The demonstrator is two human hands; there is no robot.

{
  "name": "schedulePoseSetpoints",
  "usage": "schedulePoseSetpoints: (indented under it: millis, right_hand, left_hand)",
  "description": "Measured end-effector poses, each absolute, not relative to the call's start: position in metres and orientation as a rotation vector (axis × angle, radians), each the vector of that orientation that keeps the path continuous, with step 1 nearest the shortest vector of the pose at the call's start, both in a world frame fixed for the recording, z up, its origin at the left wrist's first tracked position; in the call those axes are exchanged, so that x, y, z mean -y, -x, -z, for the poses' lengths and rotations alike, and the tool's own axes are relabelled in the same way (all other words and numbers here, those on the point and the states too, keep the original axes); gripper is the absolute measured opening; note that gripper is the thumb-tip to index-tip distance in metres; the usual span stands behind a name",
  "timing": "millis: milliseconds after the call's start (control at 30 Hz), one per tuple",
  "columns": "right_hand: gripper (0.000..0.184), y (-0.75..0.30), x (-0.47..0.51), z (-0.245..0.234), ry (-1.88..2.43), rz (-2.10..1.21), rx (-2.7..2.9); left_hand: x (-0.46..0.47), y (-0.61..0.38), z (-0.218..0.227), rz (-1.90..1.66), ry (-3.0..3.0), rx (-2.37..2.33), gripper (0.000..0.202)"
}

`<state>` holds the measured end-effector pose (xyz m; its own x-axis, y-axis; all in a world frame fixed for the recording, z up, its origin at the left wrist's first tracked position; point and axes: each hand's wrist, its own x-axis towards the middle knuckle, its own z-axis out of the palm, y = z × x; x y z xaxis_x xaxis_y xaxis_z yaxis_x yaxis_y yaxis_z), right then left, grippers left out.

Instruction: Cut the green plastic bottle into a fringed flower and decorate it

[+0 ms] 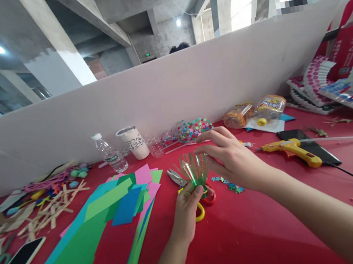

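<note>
A green clear plastic piece (192, 169) stands above the scissors (176, 177), held up in front of them rather than lying on them. Its long axis runs roughly upright: the narrow end is down, and the cut strips flare upward and outward.

The left hand (189, 210), just on the near side of the scissors, has its thumb and fingers closed around that narrow end. The right hand (230, 154), to the right of the scissors and higher, has its fingers spread and loosely bent, gripping nothing that shows. The key relation is here: the flared strips lie just to the left of and below these fingertips, so the right hand is the nearer to the rim, the left to the base. Whether a right fingertip touches a strip, I cannot tell.

Just right of the scissors, loose stars (234, 186) lie on the red table (263, 234); farther right, a yellow glue gun (286, 150) rests across a black phone (325, 151). Left of the scissors spreads a pile of coloured paper (82, 254), with wooden sticks (50, 212) beyond it. Behind the scissors, near the white partition (170, 93), stand a water bottle (110, 153) and a white cup (134, 144).
</note>
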<state>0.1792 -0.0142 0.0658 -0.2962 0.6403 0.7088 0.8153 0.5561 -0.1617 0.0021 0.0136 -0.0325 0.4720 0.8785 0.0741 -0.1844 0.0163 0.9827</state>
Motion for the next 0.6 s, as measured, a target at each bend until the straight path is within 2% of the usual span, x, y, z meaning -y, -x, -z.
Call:
schedulePoseSetpoints:
  millis: [367,600]
  right_hand:
    - [0.023,-0.175,0.0124,-0.0605,1.151,0.349,2.074]
    - [0.009,-0.1717,0.015,-0.0595,1.102,0.071,2.042]
  left_hand:
    - [-0.0186,-0.0014,0.0369,-1.019,-1.251,-0.775,0.02]
    - [-0.0175,-0.0025,0.0315,-1.027,-1.227,-0.778,0.026]
